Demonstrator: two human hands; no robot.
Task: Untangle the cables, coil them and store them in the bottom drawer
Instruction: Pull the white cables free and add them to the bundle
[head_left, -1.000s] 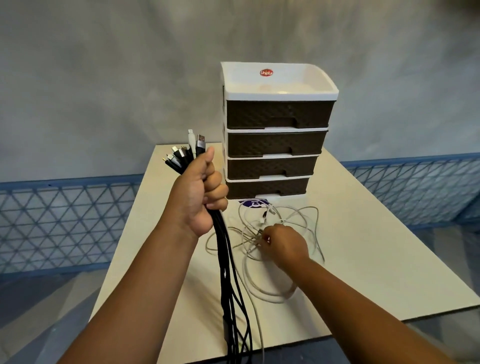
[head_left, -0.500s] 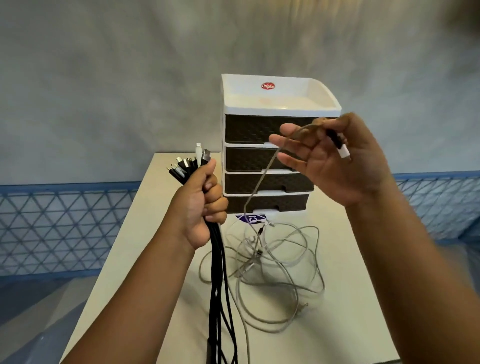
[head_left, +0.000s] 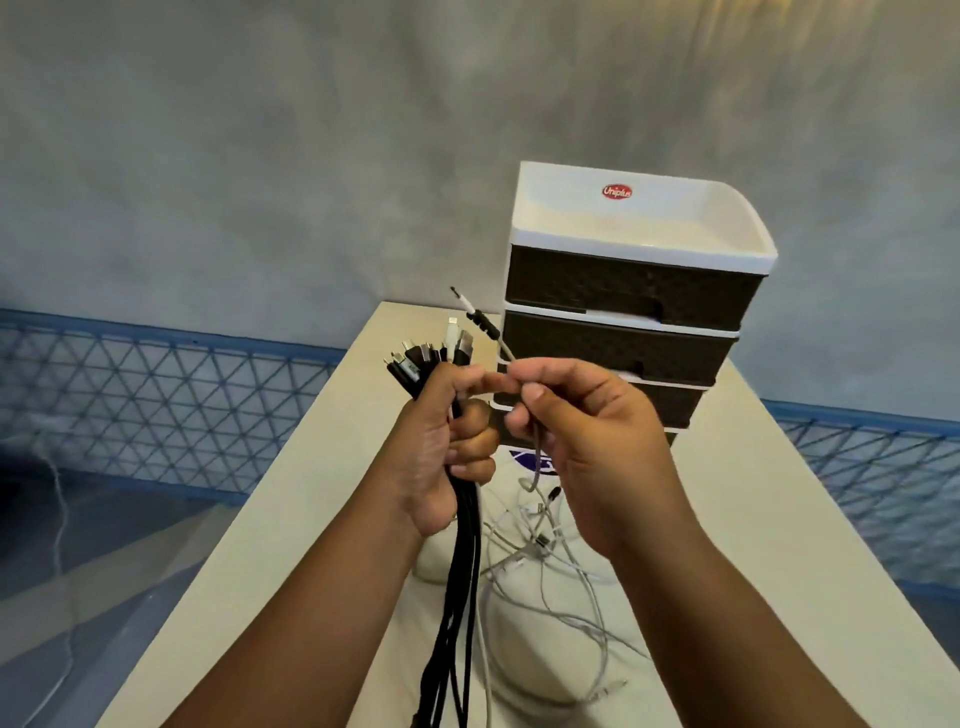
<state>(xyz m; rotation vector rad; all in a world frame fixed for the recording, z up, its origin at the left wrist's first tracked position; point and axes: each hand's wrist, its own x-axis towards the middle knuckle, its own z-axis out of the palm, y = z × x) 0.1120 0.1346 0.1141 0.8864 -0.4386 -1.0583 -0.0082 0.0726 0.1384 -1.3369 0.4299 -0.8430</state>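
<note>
the left hand (head_left: 441, 447) keeps a closed grip around a bundle of black cables (head_left: 457, 571), plug ends fanned upward, apparently to keep sorted leads aligned. just beside it, the right hand (head_left: 587, 441) pinches a grey cable (head_left: 535, 447) between thumb and forefinger, its plug (head_left: 475, 317) raised toward the bundle, likely to add it. beneath, a tangle of white cables (head_left: 545, 561) lies loose on the worktop (head_left: 779, 545). behind stands the drawer unit (head_left: 623, 291); its bottom drawer is mostly hidden by the hands and seems closed.
</note>
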